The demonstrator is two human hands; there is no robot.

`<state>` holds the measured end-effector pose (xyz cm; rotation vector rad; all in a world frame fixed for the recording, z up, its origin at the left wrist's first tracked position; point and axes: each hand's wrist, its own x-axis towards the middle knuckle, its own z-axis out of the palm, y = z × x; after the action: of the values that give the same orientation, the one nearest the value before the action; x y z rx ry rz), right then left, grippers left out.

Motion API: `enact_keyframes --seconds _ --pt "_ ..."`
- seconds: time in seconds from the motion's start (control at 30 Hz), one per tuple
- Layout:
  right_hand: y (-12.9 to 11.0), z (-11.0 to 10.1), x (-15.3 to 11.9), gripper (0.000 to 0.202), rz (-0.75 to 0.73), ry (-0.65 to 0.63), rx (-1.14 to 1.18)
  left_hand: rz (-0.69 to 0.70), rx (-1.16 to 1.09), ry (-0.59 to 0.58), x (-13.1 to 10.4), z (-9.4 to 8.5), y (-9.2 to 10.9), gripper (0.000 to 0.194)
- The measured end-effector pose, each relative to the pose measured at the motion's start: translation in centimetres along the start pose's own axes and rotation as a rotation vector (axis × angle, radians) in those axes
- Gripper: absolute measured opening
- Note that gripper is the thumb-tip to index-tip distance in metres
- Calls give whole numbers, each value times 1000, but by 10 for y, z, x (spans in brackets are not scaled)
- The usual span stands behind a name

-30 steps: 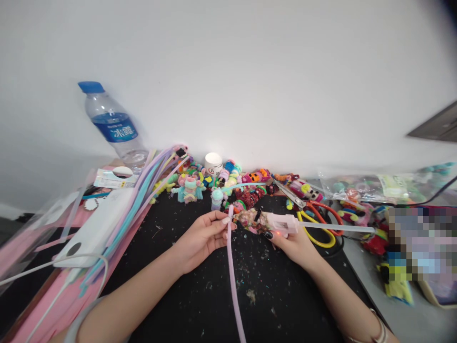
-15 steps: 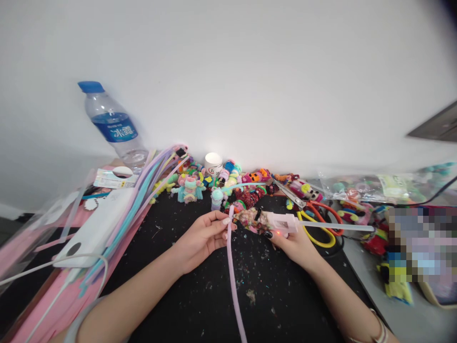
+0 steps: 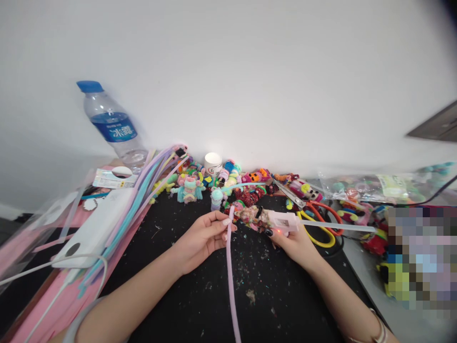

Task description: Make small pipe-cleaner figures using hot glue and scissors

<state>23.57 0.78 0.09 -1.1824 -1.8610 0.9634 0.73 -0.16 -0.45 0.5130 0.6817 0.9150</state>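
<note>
One lilac strip (image 3: 230, 271) is pinched by the left hand (image 3: 200, 240) over the black mat (image 3: 185, 307), its upper end near the glue gun (image 3: 284, 221) gripped by the right hand (image 3: 298, 245); gluing seems the step, steadiness called for.

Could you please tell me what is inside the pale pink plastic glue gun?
A long whitish glue stick protrudes from the rear of the glue gun; whatever lies inside is covered.

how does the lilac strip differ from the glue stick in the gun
The lilac strip runs down the picture, slightly curved; the glue stick points right, straight. The strip is lilac, the glue stick whitish. The left hand pinches the strip; the glue stick protrudes from the glue gun in the right hand. Both are long and thin.
</note>
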Motion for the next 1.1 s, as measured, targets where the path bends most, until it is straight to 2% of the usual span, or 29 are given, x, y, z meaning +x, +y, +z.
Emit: enact_keyframes --seconds 0.23,0.83,0.93,1.1 --pt "2 0 0 17 17 2 -18 -3 5 1 -1 -1 0 6" --pt "-2 -1 1 14 8 39 -63 -16 16 -1 -3 1 1 11" --pt "2 -2 0 15 0 88 -134 -21 12 1 -2 1 1 11" --pt "1 -7 4 14 -59 239 -341 -20 11 0 -1 0 1 8"
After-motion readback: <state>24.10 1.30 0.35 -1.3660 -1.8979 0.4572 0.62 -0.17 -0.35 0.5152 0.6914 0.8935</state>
